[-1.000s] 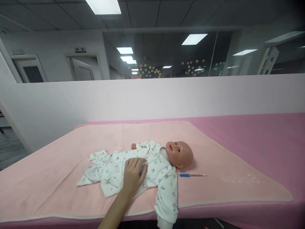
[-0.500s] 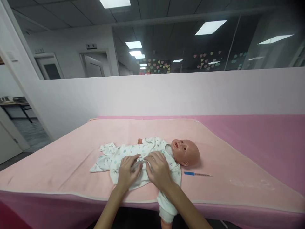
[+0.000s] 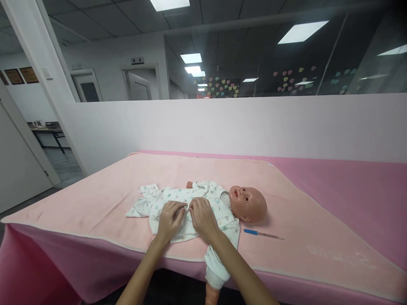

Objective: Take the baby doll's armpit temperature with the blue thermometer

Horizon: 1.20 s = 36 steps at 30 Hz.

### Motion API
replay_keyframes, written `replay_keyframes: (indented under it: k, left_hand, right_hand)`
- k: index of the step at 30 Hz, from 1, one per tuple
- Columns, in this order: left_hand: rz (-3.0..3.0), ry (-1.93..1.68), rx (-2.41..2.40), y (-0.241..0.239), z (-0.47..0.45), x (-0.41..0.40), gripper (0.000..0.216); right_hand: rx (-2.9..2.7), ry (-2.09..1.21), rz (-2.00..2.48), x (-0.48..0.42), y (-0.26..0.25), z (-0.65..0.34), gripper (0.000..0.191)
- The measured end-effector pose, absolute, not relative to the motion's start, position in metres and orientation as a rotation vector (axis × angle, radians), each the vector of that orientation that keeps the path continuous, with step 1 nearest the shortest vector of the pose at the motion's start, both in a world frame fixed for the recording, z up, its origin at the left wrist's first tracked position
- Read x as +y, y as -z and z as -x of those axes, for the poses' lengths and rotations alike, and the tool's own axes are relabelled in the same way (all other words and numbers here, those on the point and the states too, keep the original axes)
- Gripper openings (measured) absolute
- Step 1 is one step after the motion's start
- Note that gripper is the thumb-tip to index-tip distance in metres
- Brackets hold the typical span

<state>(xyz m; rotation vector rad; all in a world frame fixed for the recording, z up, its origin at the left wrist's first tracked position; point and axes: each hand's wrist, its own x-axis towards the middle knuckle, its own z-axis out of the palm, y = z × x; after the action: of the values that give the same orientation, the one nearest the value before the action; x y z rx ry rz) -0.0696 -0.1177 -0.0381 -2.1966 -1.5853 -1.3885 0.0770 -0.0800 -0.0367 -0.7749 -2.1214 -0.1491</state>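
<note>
Currently, one baby doll [image 3: 249,205] lies on its back on a peach blanket [image 3: 104,190], nearer the blanket's near edge than its far edge, head toward the right side. Head: smooth, bald, brown, slightly glossy; dark eyes, mouth parted and red inside. Body is dressed in a white garment [image 3: 178,195] printed with small green dots and little dark figures, too small to identify. Garment legs point toward the left side, one lying straight, the other angled toward the near edge; both look flat at the ends. Lower hem spreads loosely toward the near edge. Far arm lies out toward the far edge, its small brown hand showing beyond the cuff. Near arm hangs over the near edge, sleeve bunched, brown forearm bare below it.

Left hand [image 3: 171,217] and right hand [image 3: 202,217] are at the garment's middle front, just beside each other with a narrow gap between, fingers bent and fingertips at the cloth. Cannot tell whether either has fabric pinched.

A slim stick with a blue end [image 3: 263,234] lies between the doll's head and the near edge, apart from both. Pink cover [image 3: 349,195] shows beyond the blanket's right edge.
</note>
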Motion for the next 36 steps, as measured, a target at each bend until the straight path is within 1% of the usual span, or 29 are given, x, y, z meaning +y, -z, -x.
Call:
replay_keyframes:
  k: [5, 13, 22, 36]
  left_hand:
    - [2.235, 1.335, -1.545, 0.0355, 0.0673, -0.1201, 0.016]
    - [2.19, 1.269, -1.516, 0.0383, 0.0647, -0.1169, 0.01]
    - [2.147, 1.357, -1.549, 0.0367, 0.0629, -0.1187, 0.006]
    - [2.163, 1.386, -1.5, 0.0388, 0.0609, -0.119, 0.007]
  right_hand:
    - [-2.042, 0.093, 0.783, -0.0761, 0.041, -0.0757, 0.013]
    - [-2.097, 0.195, 0.838, -0.0746, 0.043, -0.0741, 0.013]
    - [-2.083, 0.102, 0.8, -0.0797, 0.0371, -0.0767, 0.01]
    - [-2.061, 0.129, 0.816, -0.08, 0.0355, -0.0761, 0.012]
